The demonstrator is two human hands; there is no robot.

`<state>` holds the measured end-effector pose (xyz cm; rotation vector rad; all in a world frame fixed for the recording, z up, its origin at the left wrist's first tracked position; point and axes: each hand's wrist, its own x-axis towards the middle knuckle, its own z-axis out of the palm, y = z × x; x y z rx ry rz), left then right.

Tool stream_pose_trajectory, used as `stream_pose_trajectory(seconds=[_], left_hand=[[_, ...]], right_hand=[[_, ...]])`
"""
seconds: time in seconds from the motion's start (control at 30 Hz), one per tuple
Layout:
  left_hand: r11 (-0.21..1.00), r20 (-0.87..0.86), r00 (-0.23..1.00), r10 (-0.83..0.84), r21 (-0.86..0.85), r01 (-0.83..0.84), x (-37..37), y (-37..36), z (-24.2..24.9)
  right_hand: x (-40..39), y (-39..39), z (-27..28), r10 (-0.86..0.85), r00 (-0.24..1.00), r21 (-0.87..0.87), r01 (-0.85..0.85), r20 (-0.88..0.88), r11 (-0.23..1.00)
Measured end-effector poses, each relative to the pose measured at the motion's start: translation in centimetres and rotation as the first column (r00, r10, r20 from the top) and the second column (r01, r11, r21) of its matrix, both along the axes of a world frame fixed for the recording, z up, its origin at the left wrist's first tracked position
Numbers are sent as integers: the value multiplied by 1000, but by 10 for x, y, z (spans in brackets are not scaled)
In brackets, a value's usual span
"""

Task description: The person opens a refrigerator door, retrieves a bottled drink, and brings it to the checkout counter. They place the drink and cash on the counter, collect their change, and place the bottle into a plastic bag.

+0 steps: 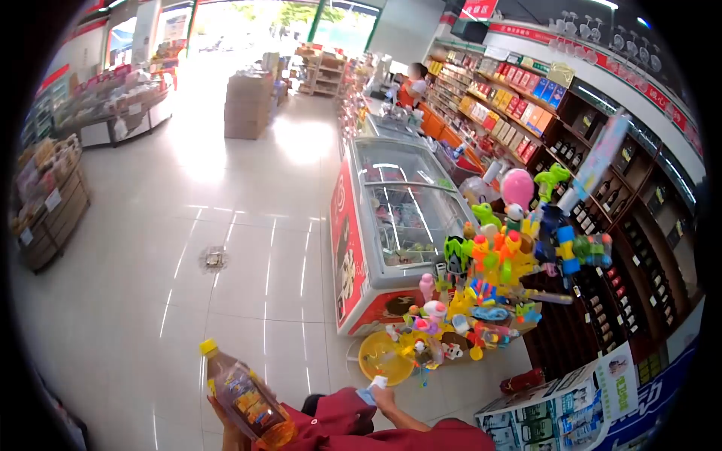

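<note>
Yellow-capped clear plastic bottle (250, 404) right up close, left hand (223, 425) wrapped around it; right hand (386, 400) pinches something small and white (379, 382) near the round yellow basin (385, 358).

Glare floods the bright doorway; fisheye distortion curves darkened edges.

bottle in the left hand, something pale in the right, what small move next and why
Probably bring the right hand, with what looks like a cloth, across to the bottle: the left hand grips it, and the cloth is held apart from it.
</note>
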<state>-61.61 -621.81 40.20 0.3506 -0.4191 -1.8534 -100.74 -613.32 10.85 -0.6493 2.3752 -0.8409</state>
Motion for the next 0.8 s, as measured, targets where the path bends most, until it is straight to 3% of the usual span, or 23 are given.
stream_pose_trajectory(seconds=[0.03,0.1,0.13,0.2,0.23,0.27,0.33,0.4,0.43,0.47,0.5,0.53,0.57,0.67,0.7,0.77,0.8], left_hand=[[1000,28,999,-29,2,29,1,-34,-5],[999,108,993,-49,9,48,-2,-111,-10],[999,106,993,-53,14,52,-3,-145,-24],[997,150,989,-5,76,-6,-6,-204,-48],[997,193,981,-21,72,7,-7,-228,-47],[998,220,975,-32,66,18,-4,-245,-63],[957,71,983,169,226,-181,-5,-316,-98],[973,171,970,173,122,-195,-6,-396,-61],[946,163,961,224,201,-255,-4,-416,-52],[907,152,951,270,290,-305,-15,-435,-42],[944,165,956,244,184,-273,-14,-455,-28],[970,179,960,216,68,-232,-12,-487,-16],[972,178,961,211,71,-226,-10,-513,-16],[950,135,956,261,141,-279,10,-590,-44],[941,120,954,275,172,-292,14,-615,-50],[935,127,967,221,255,-247,15,-672,-69],[933,118,976,182,293,-209,21,-705,-69]], right_hand=[[3,-10,13,-20,1000,19,20,6,1000],[10,-56,56,-140,967,-161,176,212,971],[16,-90,68,-144,967,-156,179,210,971],[24,-153,77,-91,988,-331,129,127,935],[23,-192,69,-83,991,-303,112,106,946],[27,-238,87,-31,991,-167,52,128,985],[15,-339,30,-48,996,-353,72,75,933],[33,-454,108,99,952,-558,84,290,826],[34,-495,104,167,946,-602,35,276,798],[27,-535,110,246,932,-564,-57,266,824],[31,-574,117,318,914,-521,-149,252,841],[40,-620,121,337,875,-519,-120,348,847],[52,-656,125,359,822,-518,-93,442,850],[85,-752,127,283,750,-388,-39,597,921],[79,-781,120,271,754,-378,-33,598,925],[73,-820,84,366,810,-381,-193,458,904],[63,-834,81,269,803,-320,-103,532,942]])
